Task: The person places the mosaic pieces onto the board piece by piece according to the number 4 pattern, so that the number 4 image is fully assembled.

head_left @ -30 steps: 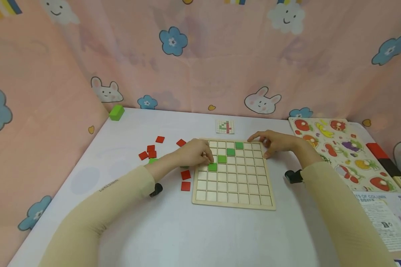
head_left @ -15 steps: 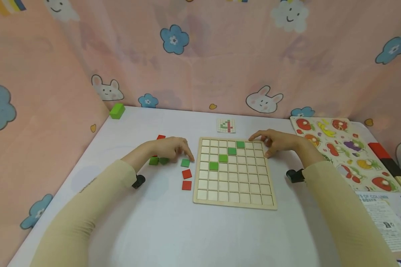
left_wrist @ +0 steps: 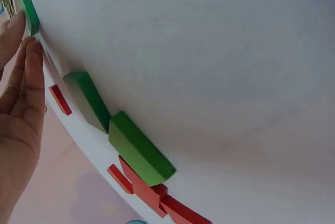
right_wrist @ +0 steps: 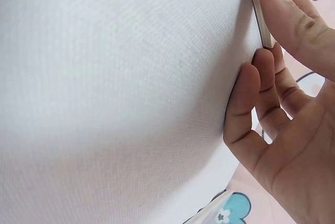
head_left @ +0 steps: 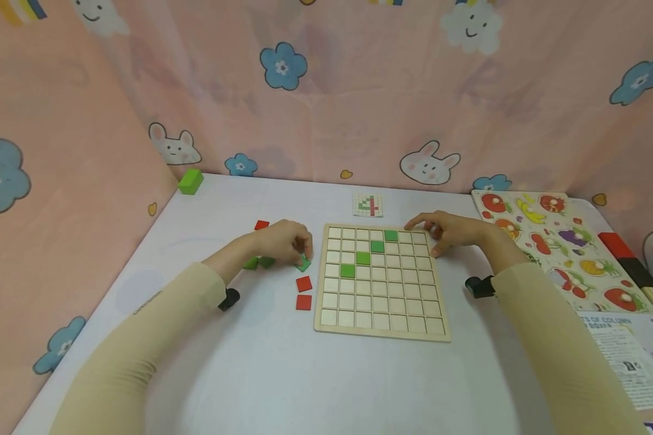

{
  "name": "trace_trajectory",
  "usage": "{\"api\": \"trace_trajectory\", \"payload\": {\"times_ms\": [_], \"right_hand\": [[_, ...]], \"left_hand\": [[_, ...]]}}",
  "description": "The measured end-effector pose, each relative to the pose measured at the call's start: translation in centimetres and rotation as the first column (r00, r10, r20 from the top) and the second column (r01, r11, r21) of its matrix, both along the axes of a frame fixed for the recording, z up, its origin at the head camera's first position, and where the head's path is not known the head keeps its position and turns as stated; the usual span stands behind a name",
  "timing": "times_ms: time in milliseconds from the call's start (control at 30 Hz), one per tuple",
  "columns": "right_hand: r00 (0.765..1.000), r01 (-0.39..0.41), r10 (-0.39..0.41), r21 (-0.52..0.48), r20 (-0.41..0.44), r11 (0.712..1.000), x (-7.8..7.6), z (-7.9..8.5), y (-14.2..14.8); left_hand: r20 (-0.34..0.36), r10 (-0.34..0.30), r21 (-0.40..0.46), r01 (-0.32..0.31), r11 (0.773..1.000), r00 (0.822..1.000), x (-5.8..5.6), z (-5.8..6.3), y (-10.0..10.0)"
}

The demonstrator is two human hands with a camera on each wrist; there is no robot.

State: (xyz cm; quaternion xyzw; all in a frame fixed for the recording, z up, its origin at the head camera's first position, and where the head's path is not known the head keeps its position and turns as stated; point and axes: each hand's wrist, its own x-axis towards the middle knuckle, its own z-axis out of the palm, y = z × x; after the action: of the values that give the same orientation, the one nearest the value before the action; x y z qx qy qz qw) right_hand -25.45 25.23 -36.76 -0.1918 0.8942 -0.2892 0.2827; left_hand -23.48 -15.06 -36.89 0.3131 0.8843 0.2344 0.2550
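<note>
Left fingers (head_left: 306, 243) pinch a green tile (head_left: 305, 264) clear of the board's edge (head_left: 321, 284).

The table (head_left: 305, 386) is white. A square wooden grid board (head_left: 380, 304) lies flat on it. Left of this board lie two red tiles (head_left: 303, 302), one nearer than the other; farther left are two thick green tiles (head_left: 266, 262). Beyond the board lies a small pattern card (head_left: 367, 206). A green block (head_left: 190, 181) rests at the far left corner.
</note>
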Motion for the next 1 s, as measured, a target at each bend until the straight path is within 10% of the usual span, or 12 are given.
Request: {"api": "trace_trajectory", "payload": {"times_ms": [367,600,1000], "right_hand": [[1.0,0.001,-0.001,0.025,-0.013,1.0,0.1,0.1,-0.2],[1.0,0.003,-0.003,0.023,-0.006,1.0,0.1,0.0,-0.1],[0.999,-0.028,0.028,0.014,-0.033,1.0,0.3,0.1,-0.1]], "left_hand": [[-0.003,-0.019,-0.096,0.019,0.995,1.0,0.5,0.5,0.9],[-0.049,0.03,0.035,-0.029,0.999,0.998,0.7,0.4,2.2],[-0.025,-0.137,0.111,0.139,0.984,0.99,4.0,0.5,7.4]]}}
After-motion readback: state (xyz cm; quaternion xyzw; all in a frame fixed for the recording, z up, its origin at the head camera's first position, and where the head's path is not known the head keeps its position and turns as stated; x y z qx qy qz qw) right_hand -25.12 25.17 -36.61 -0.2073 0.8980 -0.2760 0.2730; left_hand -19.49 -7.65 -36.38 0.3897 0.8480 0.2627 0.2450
